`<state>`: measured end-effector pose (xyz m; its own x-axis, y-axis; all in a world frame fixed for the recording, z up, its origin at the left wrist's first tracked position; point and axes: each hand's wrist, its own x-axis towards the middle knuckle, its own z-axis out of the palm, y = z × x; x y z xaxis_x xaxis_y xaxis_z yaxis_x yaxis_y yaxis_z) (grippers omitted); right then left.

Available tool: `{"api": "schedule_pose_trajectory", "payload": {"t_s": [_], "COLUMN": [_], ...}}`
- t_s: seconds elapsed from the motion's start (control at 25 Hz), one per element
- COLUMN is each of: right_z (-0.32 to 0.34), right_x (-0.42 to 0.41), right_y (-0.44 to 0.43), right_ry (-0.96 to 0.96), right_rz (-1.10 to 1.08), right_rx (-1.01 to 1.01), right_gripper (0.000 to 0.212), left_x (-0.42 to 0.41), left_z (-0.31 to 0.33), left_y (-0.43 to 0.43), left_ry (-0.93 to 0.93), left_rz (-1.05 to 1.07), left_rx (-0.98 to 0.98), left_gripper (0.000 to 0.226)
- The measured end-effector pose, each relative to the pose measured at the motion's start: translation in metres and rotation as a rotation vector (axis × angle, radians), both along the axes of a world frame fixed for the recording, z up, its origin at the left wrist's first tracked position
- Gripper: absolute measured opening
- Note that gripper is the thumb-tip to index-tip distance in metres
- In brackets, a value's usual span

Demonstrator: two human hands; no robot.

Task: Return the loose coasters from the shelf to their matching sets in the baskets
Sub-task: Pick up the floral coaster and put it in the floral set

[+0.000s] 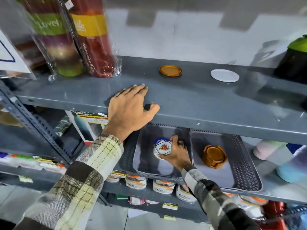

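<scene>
1. Where the smooth grey metal shelf meets its near edge, left hand flat, palm down, fingers spread, thumb over the lip, gripping nothing.
2. Far on it, well apart: round amber coaster, glossy and rimmed; round white coaster, matte.
3. Below, two perforated grey baskets side by side.
4. Right hand in left basket, grip pinching white floral coaster atop its stack.
5. Amber coaster set in right basket.

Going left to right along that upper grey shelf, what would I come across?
Wrapped rolls → left hand resting on the shelf edge → amber coaster → white coaster → dark container with a green top.
</scene>
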<state>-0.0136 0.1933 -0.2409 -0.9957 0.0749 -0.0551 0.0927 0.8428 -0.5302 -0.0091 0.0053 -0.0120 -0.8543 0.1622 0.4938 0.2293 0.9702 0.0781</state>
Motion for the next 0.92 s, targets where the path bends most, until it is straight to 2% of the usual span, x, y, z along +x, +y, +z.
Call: {"api": "schedule_pose_trajectory", "payload": {"t_s": [0.2, 0.4, 0.48, 0.64, 0.92], "right_z": [-0.028, -0.038, -0.039, -0.034, -0.028], "right_x": [-0.012, -0.023, -0.026, -0.036, -0.044], "right_y": [-0.001, -0.004, -0.005, -0.003, 0.001], "right_ry": [0.001, 0.061, 0.067, -0.033, -0.12], "right_rz": [0.073, 0.181, 0.2, 0.231, 0.209], "right_rx": [0.083, 0.361, 0.407, 0.341, 0.215], "right_gripper": [0.093, 0.08, 0.081, 0.115, 0.12], "left_x": [0.0, -0.001, 0.0, 0.0, -0.002], "left_z": [-0.001, 0.0, -0.001, -0.001, -0.002], "left_y": [0.0, 0.0, 0.0, 0.0, 0.0], "left_ry": [0.0, 0.003, 0.001, 0.005, -0.007], "left_rz": [0.008, 0.017, 0.023, 0.029, 0.03], "left_rx": [-0.012, -0.021, -0.025, -0.02, -0.025], "left_gripper": [0.07, 0.069, 0.069, 0.068, 0.069]}}
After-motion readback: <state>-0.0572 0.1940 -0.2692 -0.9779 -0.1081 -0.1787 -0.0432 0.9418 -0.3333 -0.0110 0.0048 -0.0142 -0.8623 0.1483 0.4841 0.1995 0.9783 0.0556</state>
